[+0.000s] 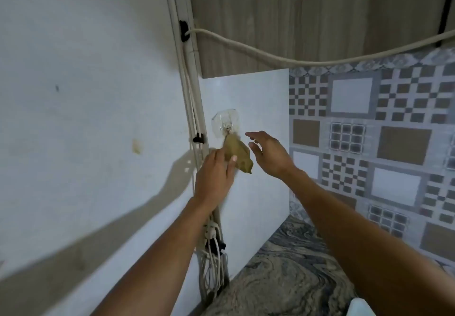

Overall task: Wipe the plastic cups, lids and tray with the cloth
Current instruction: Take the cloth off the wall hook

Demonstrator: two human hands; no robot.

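A small olive-brown cloth (240,154) hangs from a clear adhesive hook (226,123) on the white wall panel. My left hand (215,177) grips the cloth's lower left part, thumb pressed on its front. My right hand (267,151) hovers just to the right of the cloth with fingers spread and straight, not touching it. No cups, lids or tray are in view.
White cables (194,118) run down the corner beside the hook and bunch at a socket (211,232) below my left wrist. A thick cord (270,56) sags across the wooden cabinet above. Marbled countertop (283,278) lies below; patterned tiles (369,130) cover the right wall.
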